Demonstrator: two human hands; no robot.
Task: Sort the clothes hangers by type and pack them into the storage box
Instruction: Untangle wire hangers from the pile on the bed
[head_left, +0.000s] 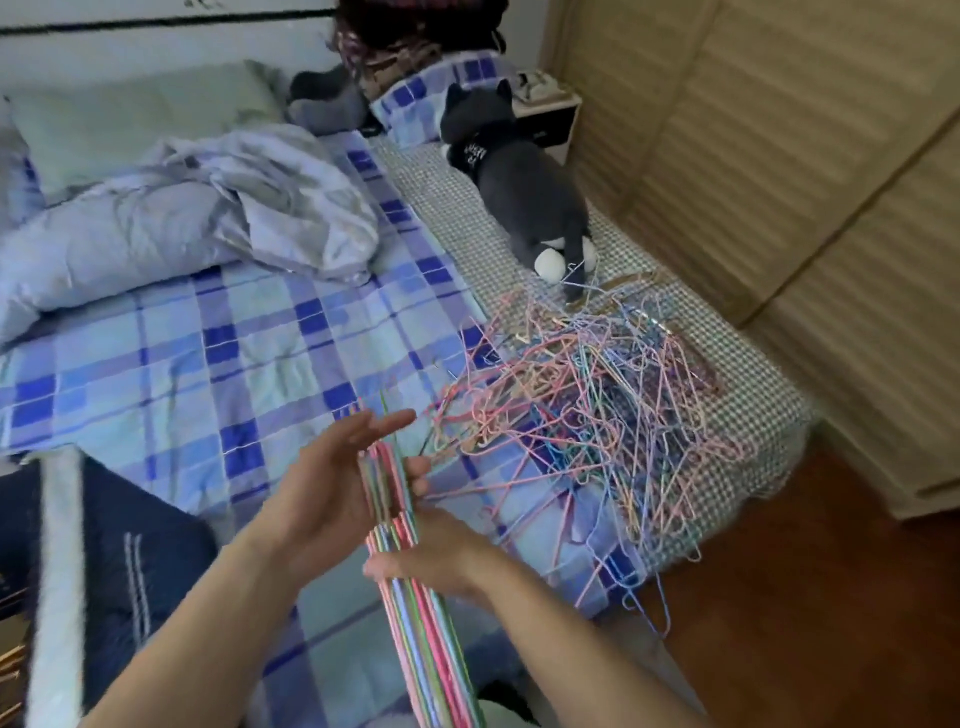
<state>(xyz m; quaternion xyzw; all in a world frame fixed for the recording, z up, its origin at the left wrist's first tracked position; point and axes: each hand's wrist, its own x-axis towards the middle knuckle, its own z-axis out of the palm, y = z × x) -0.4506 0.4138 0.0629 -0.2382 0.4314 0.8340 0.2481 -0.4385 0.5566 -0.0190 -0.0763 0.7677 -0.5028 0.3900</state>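
A stacked bundle of thin coloured wire hangers (426, 623) stands on edge in front of me, pink, green and blue. My left hand (332, 483) lies flat against the bundle's left side with straight fingers. My right hand (431, 551) grips the bundle from the right, fingers curled round it. A large tangled heap of pastel wire hangers (597, 415) lies on the bed's right side, just beyond my hands. No storage box is in view.
The bed has a blue plaid sheet (208, 353) and a rumpled pale duvet (182, 223). A grey plush cat (524, 192) lies beyond the heap. A light wooden wardrobe (779, 156) stands at right, wood floor (805, 623) below. A dark garment (130, 545) lies at left.
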